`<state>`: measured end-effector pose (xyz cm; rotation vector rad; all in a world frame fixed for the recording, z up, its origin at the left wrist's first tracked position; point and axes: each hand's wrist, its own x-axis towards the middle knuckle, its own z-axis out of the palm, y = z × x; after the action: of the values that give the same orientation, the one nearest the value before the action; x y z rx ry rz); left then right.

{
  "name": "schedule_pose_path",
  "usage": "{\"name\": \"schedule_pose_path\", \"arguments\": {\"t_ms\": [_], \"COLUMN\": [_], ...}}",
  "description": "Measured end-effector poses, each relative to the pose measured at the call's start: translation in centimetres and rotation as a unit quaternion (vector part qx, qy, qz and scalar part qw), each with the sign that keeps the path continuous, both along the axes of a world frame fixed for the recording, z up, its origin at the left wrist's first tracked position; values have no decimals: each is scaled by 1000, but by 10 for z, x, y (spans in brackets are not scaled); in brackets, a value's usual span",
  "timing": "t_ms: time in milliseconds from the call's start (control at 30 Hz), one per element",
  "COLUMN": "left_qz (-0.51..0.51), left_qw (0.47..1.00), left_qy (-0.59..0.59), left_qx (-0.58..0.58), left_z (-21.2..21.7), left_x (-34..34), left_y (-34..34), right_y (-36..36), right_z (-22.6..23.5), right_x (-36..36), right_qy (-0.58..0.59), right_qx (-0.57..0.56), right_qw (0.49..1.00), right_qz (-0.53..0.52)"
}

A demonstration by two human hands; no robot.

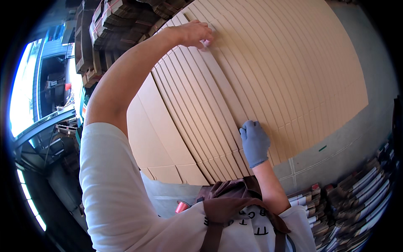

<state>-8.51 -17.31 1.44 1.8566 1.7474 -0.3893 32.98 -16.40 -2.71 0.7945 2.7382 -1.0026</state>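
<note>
Many long tan cardboard sheets [268,67] lie fanned out and overlapping on the floor in front of me. My bare left hand [195,33] reaches to the far end of the fan, its fingers curled over the edge of one sheet. My right hand [254,143], in a blue-grey glove, grips the near end of a sheet, fingertips tucked under its edge. Whether both hands hold the same sheet I cannot tell.
Tied bundles of brown cardboard [109,29] are stacked at the far left. Piles of flat printed cartons [357,193] stand at the lower right on the grey floor [369,126]. I wear a brown apron [228,201]; a small red object [181,206] sits by my waist.
</note>
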Motion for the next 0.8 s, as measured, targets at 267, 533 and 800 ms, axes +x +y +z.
{"name": "schedule_pose_path", "arguments": {"t_ms": [267,533,800], "left_qz": [62,58,65], "left_qw": [996,992,993], "left_qy": [-67,-109,-102], "left_qx": [4,8,6], "left_z": [-6,-7,-10], "left_x": [-5,-7,-9], "left_y": [7,10,8], "right_y": [1,1,2], "right_z": [-4,-2,-1], "right_x": [1,1,0], "right_qy": [-8,-10,-6], "right_qx": [9,-1,-2], "right_qw": [1000,1000,1000], "right_qz": [8,10,10]}}
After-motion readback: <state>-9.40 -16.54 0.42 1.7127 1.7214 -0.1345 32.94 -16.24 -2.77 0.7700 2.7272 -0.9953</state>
